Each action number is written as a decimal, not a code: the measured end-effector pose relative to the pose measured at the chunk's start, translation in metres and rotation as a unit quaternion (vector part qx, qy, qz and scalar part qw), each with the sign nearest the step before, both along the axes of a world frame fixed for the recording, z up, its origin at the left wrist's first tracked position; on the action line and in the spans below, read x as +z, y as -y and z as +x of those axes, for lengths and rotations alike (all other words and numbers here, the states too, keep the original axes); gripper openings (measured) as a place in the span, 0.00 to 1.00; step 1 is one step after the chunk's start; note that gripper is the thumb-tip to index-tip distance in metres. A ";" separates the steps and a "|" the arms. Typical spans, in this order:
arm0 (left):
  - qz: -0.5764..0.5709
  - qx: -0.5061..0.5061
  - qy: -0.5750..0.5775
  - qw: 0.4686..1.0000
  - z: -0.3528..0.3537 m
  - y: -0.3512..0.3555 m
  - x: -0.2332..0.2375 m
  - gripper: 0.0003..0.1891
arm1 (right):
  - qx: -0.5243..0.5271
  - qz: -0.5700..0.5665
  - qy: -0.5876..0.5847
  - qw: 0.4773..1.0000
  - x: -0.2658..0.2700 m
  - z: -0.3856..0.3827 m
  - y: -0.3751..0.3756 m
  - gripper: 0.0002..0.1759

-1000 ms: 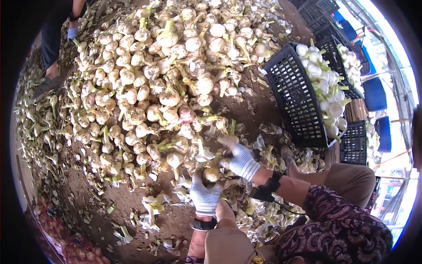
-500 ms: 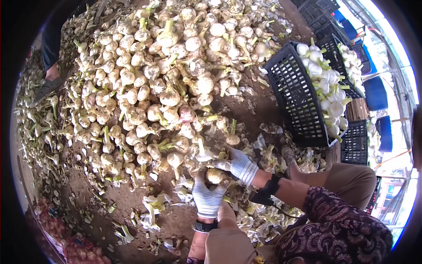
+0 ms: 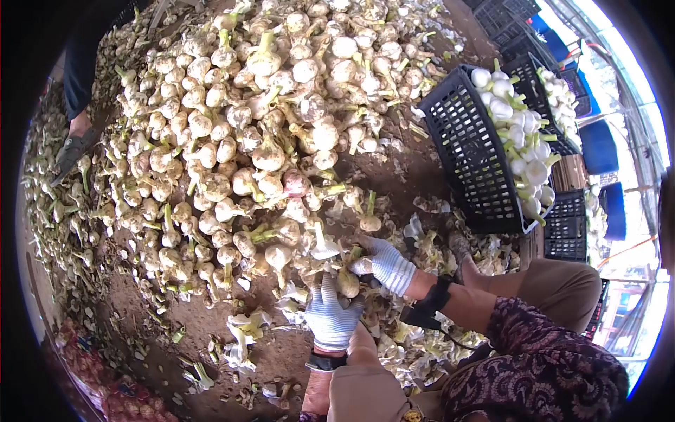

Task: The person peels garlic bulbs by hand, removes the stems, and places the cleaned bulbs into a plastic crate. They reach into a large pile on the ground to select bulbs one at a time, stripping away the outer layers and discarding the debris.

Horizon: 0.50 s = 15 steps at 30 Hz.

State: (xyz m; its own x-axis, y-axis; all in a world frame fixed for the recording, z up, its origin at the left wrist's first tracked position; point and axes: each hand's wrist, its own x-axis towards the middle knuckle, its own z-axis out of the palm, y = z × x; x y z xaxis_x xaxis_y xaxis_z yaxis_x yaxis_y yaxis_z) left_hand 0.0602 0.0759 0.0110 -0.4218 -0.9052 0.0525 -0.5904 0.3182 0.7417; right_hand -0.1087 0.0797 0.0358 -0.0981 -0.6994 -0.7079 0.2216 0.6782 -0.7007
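A garlic bulb (image 3: pixel 347 283) with brownish outer skin sits between my two hands, its green stem pointing up. My right hand (image 3: pixel 388 267), in a striped white-and-blue glove, is closed on it near the stem. My left hand (image 3: pixel 329 320), gloved alike, curls around the bulb's lower left side, fingers on one side and thumb below; its fingertips are partly hidden. Just above lies a peeled white garlic bulb (image 3: pixel 323 246) with a cut stem. Beyond spreads a large heap of unpeeled garlic (image 3: pixel 211 133).
To the right stands a black crate (image 3: pixel 467 151) filled with white, cleaned garlic; more crates (image 3: pixel 566 225) and blue containers (image 3: pixel 599 148) are behind it. Peeled skins (image 3: pixel 415 352) litter the ground around my legs. Another person's foot (image 3: pixel 76 148) is at the far left, near red mesh bags (image 3: pixel 126 394).
The garlic bulb between my hands has turned from lying sideways to stem-up. My right hand has shifted slightly, and my left fingers have moved a little. The camera view has moved slightly.
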 end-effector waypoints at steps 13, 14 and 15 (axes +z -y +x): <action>0.641 0.043 -0.565 0.517 0.022 0.010 -0.024 0.30 | 0.204 -0.339 -0.263 0.880 0.015 -0.014 0.007 0.28; 0.636 0.054 -0.558 0.530 0.019 0.014 -0.016 0.30 | 0.207 -0.339 -0.262 0.879 0.013 -0.013 0.004 0.28; 0.614 0.009 -0.513 0.600 0.019 0.018 -0.013 0.33 | 0.121 -0.239 -0.116 0.956 0.007 -0.011 -0.001 0.26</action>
State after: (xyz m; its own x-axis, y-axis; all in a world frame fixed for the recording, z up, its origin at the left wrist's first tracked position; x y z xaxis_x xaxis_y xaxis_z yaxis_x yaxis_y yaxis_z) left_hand 0.0788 0.0579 -0.0018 -0.7275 -0.5308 -0.4347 0.3822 -0.8397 0.3856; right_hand -0.1197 0.0803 0.0427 -0.0071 -0.9600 -0.2800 -0.1002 0.2792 -0.9550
